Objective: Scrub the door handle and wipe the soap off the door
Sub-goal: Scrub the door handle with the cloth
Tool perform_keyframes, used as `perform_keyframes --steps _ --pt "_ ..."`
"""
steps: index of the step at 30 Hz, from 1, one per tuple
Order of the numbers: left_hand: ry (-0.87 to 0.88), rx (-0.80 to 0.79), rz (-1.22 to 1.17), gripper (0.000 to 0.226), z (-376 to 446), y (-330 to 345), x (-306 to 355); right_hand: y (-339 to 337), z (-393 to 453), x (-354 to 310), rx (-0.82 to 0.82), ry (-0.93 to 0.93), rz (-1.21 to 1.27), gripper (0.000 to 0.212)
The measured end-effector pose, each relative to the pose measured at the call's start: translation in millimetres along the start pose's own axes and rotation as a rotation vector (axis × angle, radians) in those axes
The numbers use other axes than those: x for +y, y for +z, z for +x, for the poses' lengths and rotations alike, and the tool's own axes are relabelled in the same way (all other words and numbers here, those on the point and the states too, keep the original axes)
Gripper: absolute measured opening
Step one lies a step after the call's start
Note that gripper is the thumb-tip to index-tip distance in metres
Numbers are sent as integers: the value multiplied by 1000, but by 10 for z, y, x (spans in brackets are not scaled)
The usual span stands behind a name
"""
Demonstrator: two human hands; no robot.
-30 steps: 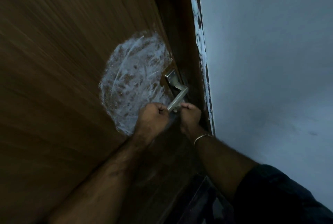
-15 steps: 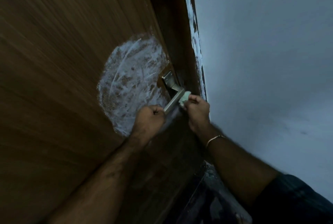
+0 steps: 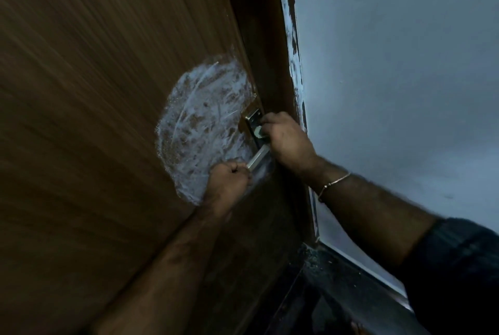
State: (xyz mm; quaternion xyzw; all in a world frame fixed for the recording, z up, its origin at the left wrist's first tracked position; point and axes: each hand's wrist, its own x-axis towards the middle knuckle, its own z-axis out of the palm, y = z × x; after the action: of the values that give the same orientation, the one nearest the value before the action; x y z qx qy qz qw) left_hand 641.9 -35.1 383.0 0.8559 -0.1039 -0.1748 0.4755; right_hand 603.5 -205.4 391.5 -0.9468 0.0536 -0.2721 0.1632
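Door handle (image 3: 258, 156) lever slants down-left from its plate, left hand (image 3: 229, 181) fisted round its tip, right hand (image 3: 287, 140) fingers pinching a pale scrubber (image 3: 259, 131) against the plate, soap patch (image 3: 202, 129) alongside.

Pale wall (image 3: 391, 78), dark frame (image 3: 272, 46), thin bracelet (image 3: 333, 182), dark sleeve (image 3: 456, 267)
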Motion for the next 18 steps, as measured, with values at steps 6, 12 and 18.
perform_keyframes --steps 6,12,18 --pt "-33 21 -73 49 -8 31 27 -90 62 14 -127 13 -1 24" --pt "-83 -80 -142 29 27 -2 25 203 -430 -510 56 209 434 22" --pt "-68 -59 -131 34 -11 -8 11 293 -656 -292 129 579 823 24"
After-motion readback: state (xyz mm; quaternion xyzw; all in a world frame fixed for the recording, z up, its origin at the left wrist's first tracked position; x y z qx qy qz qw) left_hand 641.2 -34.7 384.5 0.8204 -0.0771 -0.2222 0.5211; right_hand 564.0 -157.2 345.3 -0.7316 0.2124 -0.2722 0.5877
